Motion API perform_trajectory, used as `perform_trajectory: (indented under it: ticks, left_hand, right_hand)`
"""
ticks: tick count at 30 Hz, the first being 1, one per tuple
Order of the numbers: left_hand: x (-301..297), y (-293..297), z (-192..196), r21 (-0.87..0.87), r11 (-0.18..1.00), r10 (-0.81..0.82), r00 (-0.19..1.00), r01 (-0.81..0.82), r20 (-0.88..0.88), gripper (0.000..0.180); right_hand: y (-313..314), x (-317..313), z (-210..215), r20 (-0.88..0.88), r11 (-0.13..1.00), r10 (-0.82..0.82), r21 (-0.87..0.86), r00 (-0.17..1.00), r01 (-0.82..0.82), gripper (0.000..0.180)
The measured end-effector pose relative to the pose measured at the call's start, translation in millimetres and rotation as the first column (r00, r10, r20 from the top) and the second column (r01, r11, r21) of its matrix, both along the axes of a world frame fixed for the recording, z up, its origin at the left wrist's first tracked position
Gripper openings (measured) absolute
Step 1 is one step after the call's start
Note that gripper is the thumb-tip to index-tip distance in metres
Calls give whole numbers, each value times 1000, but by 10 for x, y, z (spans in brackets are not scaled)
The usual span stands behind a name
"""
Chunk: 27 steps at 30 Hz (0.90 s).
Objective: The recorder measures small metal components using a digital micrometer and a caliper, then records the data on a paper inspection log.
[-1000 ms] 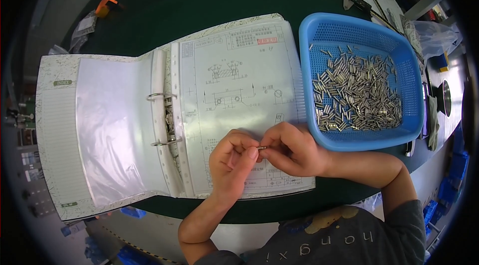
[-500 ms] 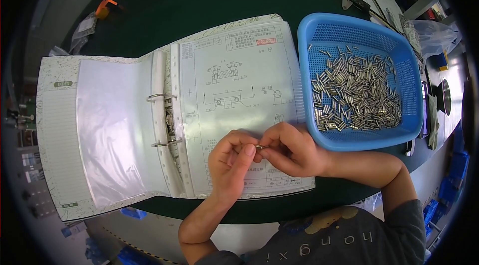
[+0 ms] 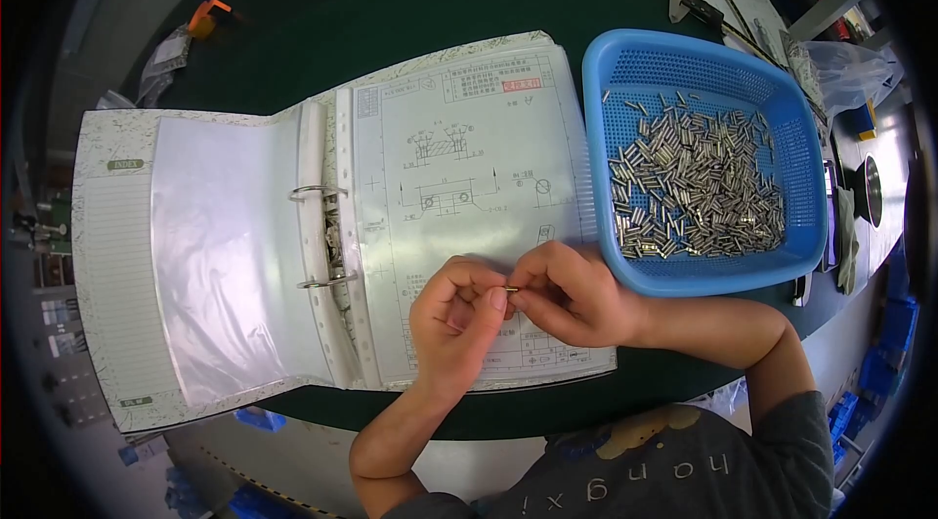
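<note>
Between my fingertips is a small metal pin, mostly covered by the fingers. My left hand pinches its left end between thumb and forefinger. At its other end, the thumb and forefinger of my right hand are closed on it. Both hands hover over the lower part of a sleeved drawing page in an open ring binder. To the right of the binder stands a blue plastic basket, holding a heap of similar short metal pins.
A caliper lies behind the basket at the upper right, near clear plastic bags. An orange-and-black tool sits at the far left on the dark green table. A round metal dish is at the right edge.
The pin has turned slightly between my fingertips, and my left thumb has shifted a little. Both arms, the binder and the basket stay nearly where they were.
</note>
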<state>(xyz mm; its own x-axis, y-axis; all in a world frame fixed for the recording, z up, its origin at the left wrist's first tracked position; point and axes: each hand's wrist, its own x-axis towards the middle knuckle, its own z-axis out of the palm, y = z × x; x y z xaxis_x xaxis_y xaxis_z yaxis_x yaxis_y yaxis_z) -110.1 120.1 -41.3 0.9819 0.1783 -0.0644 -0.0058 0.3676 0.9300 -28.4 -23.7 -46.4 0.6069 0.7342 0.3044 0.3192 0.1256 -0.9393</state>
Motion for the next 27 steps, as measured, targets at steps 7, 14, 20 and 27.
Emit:
perform_trajectory:
  ticks: [7,14,20,27]
  left_hand:
    - [-6,-9,-9,27,1000,11,1000,-11,8,9]
    - [2,-24,19,36,999,25,1000,-25,-2,8]
    - [-1,-17,10,59,998,13,1000,-12,-15,8]
    - [7,-23,10,82,996,15,1000,-15,1,9]
  right_hand:
    - [7,6,20,-20,1000,-13,-24,1000,12,15]
    - [-14,18,40,-16,999,1,-49,1000,-2,14]
    - [-21,27,20,-3,1000,27,-3,1000,-27,11]
    - [-20,49,57,43,999,30,-28,999,-29,11]
